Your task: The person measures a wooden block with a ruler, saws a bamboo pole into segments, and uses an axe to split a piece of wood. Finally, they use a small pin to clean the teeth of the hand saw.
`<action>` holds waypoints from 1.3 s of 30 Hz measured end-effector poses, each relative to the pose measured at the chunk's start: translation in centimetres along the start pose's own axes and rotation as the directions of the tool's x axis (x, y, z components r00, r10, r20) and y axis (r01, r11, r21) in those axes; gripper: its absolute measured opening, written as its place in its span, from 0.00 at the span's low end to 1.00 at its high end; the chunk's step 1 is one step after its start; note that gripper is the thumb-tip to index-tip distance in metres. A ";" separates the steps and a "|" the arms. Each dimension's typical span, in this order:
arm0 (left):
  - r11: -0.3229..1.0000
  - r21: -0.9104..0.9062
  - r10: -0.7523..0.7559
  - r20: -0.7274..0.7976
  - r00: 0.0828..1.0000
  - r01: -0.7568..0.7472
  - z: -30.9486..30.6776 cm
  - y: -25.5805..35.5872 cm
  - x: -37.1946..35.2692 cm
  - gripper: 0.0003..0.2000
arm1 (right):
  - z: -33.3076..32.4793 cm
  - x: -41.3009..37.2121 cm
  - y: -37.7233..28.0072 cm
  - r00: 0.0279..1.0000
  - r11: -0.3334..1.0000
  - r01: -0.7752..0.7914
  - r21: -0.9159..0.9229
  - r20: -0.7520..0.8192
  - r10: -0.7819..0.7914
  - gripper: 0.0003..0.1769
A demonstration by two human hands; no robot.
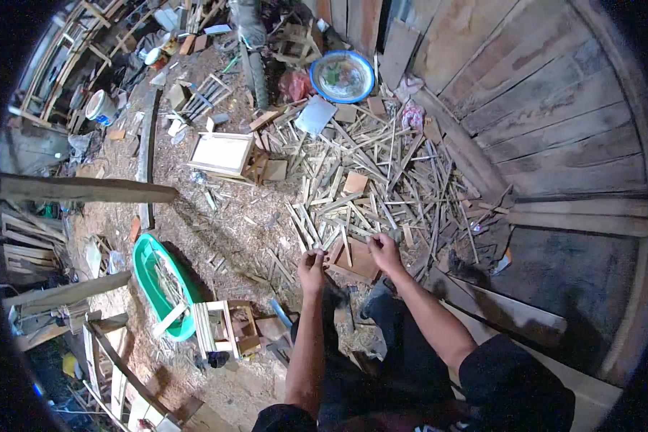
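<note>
My left hand (312,269) is raised in front of my knees with its fingers drawn together; whatever it may hold is too small to make out. To its right, my right hand (384,252) is also closed, fingertips pinched, and its contents cannot be made out. Below and between the hands lies a brown wooden board (356,261), with a thin stick (345,246) across its upper part. Just beyond them spreads a large pile of thin wooden sticks (338,183), with a small square wood piece (355,182) on it.
A green tub (147,270) holding sticks stands at left, beside a small wooden frame (241,327). Farther off are a white-topped stool (221,153), a blue-rimmed basin (342,54) and a white bucket (99,108). A wooden beam (86,189) juts in from the left; a plank wall (554,122) rises at right.
</note>
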State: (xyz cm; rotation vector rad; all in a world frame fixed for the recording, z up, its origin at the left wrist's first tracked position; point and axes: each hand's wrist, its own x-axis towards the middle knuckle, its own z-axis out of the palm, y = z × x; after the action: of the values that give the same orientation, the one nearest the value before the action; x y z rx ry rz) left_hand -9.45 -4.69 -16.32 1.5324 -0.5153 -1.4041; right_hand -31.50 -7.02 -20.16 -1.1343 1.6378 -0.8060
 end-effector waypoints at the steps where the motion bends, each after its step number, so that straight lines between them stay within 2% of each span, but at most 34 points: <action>1: 0.998 0.015 0.066 0.023 0.998 -0.066 0.0 2.0 -1.3 0.05 | -0.7 -0.9 -2.5 1.000 0.999 0.018 0.027 0.004 -0.018 0.09; 2: 0.997 -0.054 -0.049 -0.003 0.999 0.048 0.1 3.4 -2.9 0.06 | -1.3 -2.4 -4.5 1.000 0.998 0.025 0.053 0.013 -0.025 0.09; 4: 0.999 -0.011 -0.030 0.008 1.000 0.031 0.2 6.1 -5.4 0.06 | -2.5 -3.8 -8.0 0.992 0.996 0.081 0.029 0.094 -0.084 0.08; 6: 1.000 0.006 -0.016 0.066 0.998 0.016 -0.4 8.1 -7.5 0.07 | -3.0 -5.1 -9.9 0.991 1.000 -0.003 -0.016 0.134 0.005 0.08; 7: 0.997 -0.015 -0.078 0.084 0.993 0.079 -0.7 8.7 -8.2 0.08 | -3.1 -5.5 -10.9 0.979 0.996 -0.084 0.027 0.187 0.078 0.08; 8: 0.994 -0.026 -0.102 0.095 0.990 0.105 -1.5 8.2 -8.4 0.09 | -3.2 -6.3 -11.6 0.975 0.994 -0.111 -0.005 0.191 0.110 0.08; 10: 0.998 0.007 -0.059 0.108 0.992 0.058 -3.0 10.7 -9.4 0.10 | -2.4 -7.5 -14.8 0.967 0.986 -0.156 -0.058 0.194 0.164 0.08; 12: 0.998 0.057 -0.046 0.085 0.995 0.041 -4.2 13.6 -9.2 0.10 | -0.9 -7.1 -16.4 0.980 0.995 -0.080 -0.062 0.176 0.090 0.07; 14: 0.990 0.141 -0.039 0.105 0.994 0.024 -5.8 16.2 -9.3 0.10 | 0.6 -6.6 -14.7 0.985 0.999 0.016 -0.034 0.170 -0.010 0.07; 15: 0.992 0.082 0.085 0.100 0.991 -0.094 -6.4 16.9 -9.1 0.10 | 0.9 -6.4 -16.7 0.977 0.999 0.009 0.040 0.211 -0.017 0.07; 16: 0.980 0.125 0.145 0.099 0.984 -0.157 -7.0 18.5 -8.8 0.11 | 1.9 -5.6 -17.9 0.982 0.986 0.127 -0.108 0.152 -0.110 0.07; 18: 0.980 0.176 0.078 0.067 0.995 -0.089 -8.3 21.3 -7.9 0.11 | 2.5 -5.5 -22.8 0.987 0.994 0.014 0.108 0.158 -0.031 0.07; 20: 0.985 0.147 0.074 0.107 0.992 -0.089 -9.6 24.2 -7.0 0.11 | 3.6 -3.7 -23.5 0.981 0.977 0.147 0.155 0.103 -0.164 0.08; 21: 0.957 0.238 0.150 0.089 0.985 -0.167 -10.0 25.6 -6.7 0.09 | 3.1 -3.3 -24.9 0.978 0.985 0.093 0.146 0.170 -0.118 0.09; 22: 0.978 0.132 0.147 0.114 0.983 -0.162 -10.2 27.2 -6.6 0.09 | 3.0 -3.9 -28.1 0.986 0.987 0.131 0.098 0.087 -0.140 0.10; 24: 0.963 0.122 0.225 0.122 0.967 -0.240 -11.0 28.2 -5.0 0.09 | 2.5 -3.2 -30.2 0.993 0.985 0.095 0.144 0.057 -0.104 0.12; 26: 0.979 0.069 0.185 0.077 0.980 -0.190 -10.4 31.3 -5.4 0.09 | 1.9 -2.1 -31.4 0.993 0.985 0.102 0.137 0.045 -0.109 0.13; 27: 0.966 0.107 0.224 0.108 0.968 -0.236 -10.6 32.1 -4.8 0.13 | 1.7 -1.3 -31.8 0.993 0.986 0.104 0.131 0.039 -0.110 0.13; 28: 0.972 0.096 0.204 0.119 0.972 -0.216 -10.7 32.7 -4.1 0.12 | 1.7 -0.6 -32.1 0.984 0.964 0.176 0.199 0.004 -0.180 0.12; 30: 0.975 0.067 0.206 0.099 0.974 -0.213 -10.5 33.8 -3.5 0.11 | 1.3 0.6 -33.1 0.976 0.940 0.214 0.266 -0.034 -0.213 0.11; 33: 0.971 0.109 0.201 0.098 0.975 -0.212 -10.0 35.4 -2.4 0.11 | 0.5 2.1 -35.1 0.984 0.931 0.175 0.320 -0.022 -0.177 0.10; 36: 0.980 0.072 0.180 0.086 0.980 -0.186 -9.4 35.6 0.5 0.10 | 0.3 5.4 -35.3 0.994 0.942 0.095 0.323 0.021 -0.107 0.10; 37: 0.981 0.054 0.182 0.067 0.981 -0.186 -9.0 35.6 1.6 0.10 | 0.4 7.0 -35.0 0.996 0.958 0.082 0.273 -0.005 -0.084 0.10; 39: 0.981 0.047 0.184 0.085 0.979 -0.189 -8.0 35.7 4.8 0.09 | 0.7 10.1 -34.4 0.996 0.932 0.091 0.350 -0.029 -0.087 0.09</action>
State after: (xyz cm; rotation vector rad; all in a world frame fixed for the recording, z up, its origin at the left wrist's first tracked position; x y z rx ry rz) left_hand 9.40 -21.85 10.33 1.4351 -0.7339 -1.3191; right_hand -21.36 -28.53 6.69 -0.9530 1.3885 -1.1175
